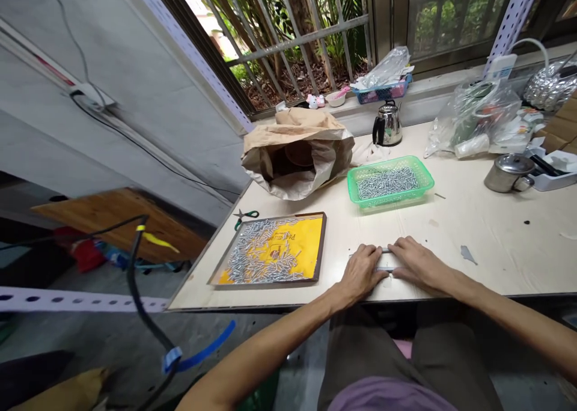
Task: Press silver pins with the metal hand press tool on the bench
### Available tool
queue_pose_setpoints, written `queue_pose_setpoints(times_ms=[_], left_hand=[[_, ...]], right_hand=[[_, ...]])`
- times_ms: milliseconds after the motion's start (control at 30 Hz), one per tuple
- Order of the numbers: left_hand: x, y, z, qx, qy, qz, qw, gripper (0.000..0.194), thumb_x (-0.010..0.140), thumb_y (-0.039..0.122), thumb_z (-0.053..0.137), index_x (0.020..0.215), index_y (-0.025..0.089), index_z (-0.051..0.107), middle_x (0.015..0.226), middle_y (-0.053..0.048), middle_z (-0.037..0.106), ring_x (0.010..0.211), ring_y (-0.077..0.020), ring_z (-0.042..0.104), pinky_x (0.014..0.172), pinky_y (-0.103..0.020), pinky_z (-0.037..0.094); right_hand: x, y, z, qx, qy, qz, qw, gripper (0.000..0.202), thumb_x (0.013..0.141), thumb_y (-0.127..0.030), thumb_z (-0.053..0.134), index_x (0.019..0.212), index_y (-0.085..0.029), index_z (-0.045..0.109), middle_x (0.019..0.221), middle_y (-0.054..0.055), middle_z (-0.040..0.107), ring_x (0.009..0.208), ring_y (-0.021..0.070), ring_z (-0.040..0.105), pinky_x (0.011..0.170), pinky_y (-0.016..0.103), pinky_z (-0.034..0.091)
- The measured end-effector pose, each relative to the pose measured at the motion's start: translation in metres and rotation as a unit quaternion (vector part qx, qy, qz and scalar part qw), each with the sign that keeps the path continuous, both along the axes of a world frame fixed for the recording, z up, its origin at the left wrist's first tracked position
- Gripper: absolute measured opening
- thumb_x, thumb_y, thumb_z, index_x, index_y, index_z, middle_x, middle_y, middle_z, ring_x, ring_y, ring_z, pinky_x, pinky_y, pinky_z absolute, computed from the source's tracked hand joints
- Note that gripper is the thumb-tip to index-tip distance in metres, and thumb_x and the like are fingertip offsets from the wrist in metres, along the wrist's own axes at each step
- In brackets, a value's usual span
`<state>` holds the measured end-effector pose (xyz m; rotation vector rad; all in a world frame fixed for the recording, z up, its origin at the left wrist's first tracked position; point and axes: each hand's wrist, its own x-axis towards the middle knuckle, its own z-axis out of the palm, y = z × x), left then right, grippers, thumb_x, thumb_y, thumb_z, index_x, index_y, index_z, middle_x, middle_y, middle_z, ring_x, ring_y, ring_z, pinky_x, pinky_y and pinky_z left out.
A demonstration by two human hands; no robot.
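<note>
Near the table's front edge, my left hand [362,270] and my right hand [415,261] grip a small metal piece [385,269] from its two sides. Two thin parallel bars of it show between the hands; its ends are hidden under my fingers. The thumbs lie along the near bar, fingertips at the far one. To the left of my left hand is a shallow tray [321,249] with a yellow bottom, where many small silvery metal pins [252,255] lie scattered. Beyond my hands, a green plastic basket [428,179] holds more such pins.
Green-handled scissors [247,216] lie behind the tray. A crumpled brown paper bag [297,152] opens toward me. Further back stands a steel kettle [388,124]; to the right are a lidded metal pot [508,172] and plastic bags [478,116]. A grey scrap [467,254] lies right of my hands.
</note>
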<state>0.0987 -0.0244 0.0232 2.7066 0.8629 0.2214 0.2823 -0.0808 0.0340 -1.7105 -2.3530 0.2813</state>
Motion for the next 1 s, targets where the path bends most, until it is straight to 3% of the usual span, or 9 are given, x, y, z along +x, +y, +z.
queue_pose_setpoints(times_ms=[133,300,400,533,667,733,800,867,1000], left_hand=[[-0.004,-0.036,-0.019,0.046,-0.085,-0.027,0.995,0.039,0.091,0.026,0.046,0.129,0.016,0.042,0.137,-0.018,0.046,0.13,-0.0281,0.04,0.103,-0.048,0.039],[0.001,-0.064,-0.031,0.016,-0.122,-0.049,0.991,0.045,0.093,0.036,0.044,0.133,0.016,0.039,0.131,-0.017,0.053,0.129,-0.0275,0.043,0.107,-0.052,0.035],[0.005,-0.063,-0.027,0.001,-0.139,-0.043,0.989,0.05,0.091,0.039,0.046,0.133,0.014,0.038,0.13,-0.017,0.053,0.129,-0.0293,0.042,0.108,-0.053,0.032],[0.003,-0.067,-0.022,-0.023,-0.143,-0.043,0.989,0.051,0.09,0.04,0.049,0.131,0.012,0.041,0.125,-0.019,0.055,0.124,-0.0301,0.047,0.103,-0.05,0.039],[-0.017,-0.082,-0.02,0.03,-0.147,-0.149,0.977,0.035,0.091,0.036,0.048,0.119,0.016,0.054,0.106,-0.012,0.065,0.104,-0.0225,0.06,0.095,-0.036,0.047],[-0.038,-0.077,-0.016,0.092,-0.159,-0.173,0.968,0.025,0.093,0.032,0.046,0.108,0.019,0.06,0.095,-0.008,0.067,0.092,-0.0175,0.062,0.09,-0.031,0.049],[-0.064,-0.055,-0.006,0.146,-0.156,-0.096,0.972,0.022,0.093,0.027,0.044,0.095,0.019,0.064,0.085,-0.006,0.067,0.082,-0.0155,0.061,0.081,-0.029,0.05],[-0.094,-0.022,0.01,0.173,-0.121,0.041,0.977,0.023,0.093,0.023,0.043,0.086,0.018,0.065,0.08,-0.006,0.065,0.077,-0.016,0.058,0.073,-0.03,0.049],[-0.141,0.041,0.039,0.164,-0.049,0.258,0.951,0.02,0.091,0.023,0.049,0.083,0.018,0.067,0.079,-0.005,0.063,0.079,-0.0165,0.054,0.074,-0.029,0.045]], right_hand=[[0.018,0.01,0.011,-0.028,0.026,0.014,0.999,0.03,0.085,-0.03,0.055,0.111,-0.015,0.056,0.104,0.012,0.06,0.096,0.0232,0.053,0.081,0.034,0.043],[0.015,0.035,0.015,0.0,-0.04,-0.039,0.998,0.022,0.088,-0.015,0.041,0.086,-0.017,0.063,0.089,0.01,0.061,0.086,0.0221,0.05,0.074,0.035,0.037],[-0.001,0.05,0.021,-0.005,-0.055,0.023,0.998,0.027,0.089,-0.013,0.039,0.082,-0.018,0.065,0.088,0.01,0.06,0.086,0.0216,0.048,0.074,0.035,0.034],[-0.041,0.049,0.028,-0.023,-0.044,0.128,0.99,0.015,0.083,-0.02,0.055,0.084,-0.026,0.069,0.096,0.004,0.061,0.09,0.0193,0.047,0.073,0.031,0.034],[-0.075,0.04,0.029,-0.013,-0.076,0.247,0.966,0.012,0.082,-0.022,0.06,0.075,-0.025,0.07,0.1,0.005,0.061,0.096,0.0223,0.047,0.071,0.033,0.035],[-0.082,0.04,0.022,0.021,-0.096,0.283,0.954,0.015,0.082,-0.019,0.058,0.072,-0.021,0.068,0.097,0.007,0.062,0.097,0.0237,0.047,0.071,0.034,0.035],[-0.085,0.044,0.01,0.056,-0.09,0.303,0.947,0.016,0.083,-0.014,0.055,0.074,-0.019,0.067,0.092,0.008,0.062,0.094,0.0231,0.049,0.071,0.035,0.036],[-0.085,0.049,-0.003,0.079,-0.049,0.296,0.951,0.019,0.084,-0.009,0.05,0.077,-0.018,0.064,0.09,0.007,0.063,0.089,0.0212,0.051,0.07,0.034,0.038],[-0.081,0.057,-0.01,0.085,0.124,0.248,0.957,0.015,0.085,-0.011,0.045,0.079,-0.018,0.056,0.083,0.005,0.063,0.078,0.0178,0.055,0.069,0.032,0.042]])
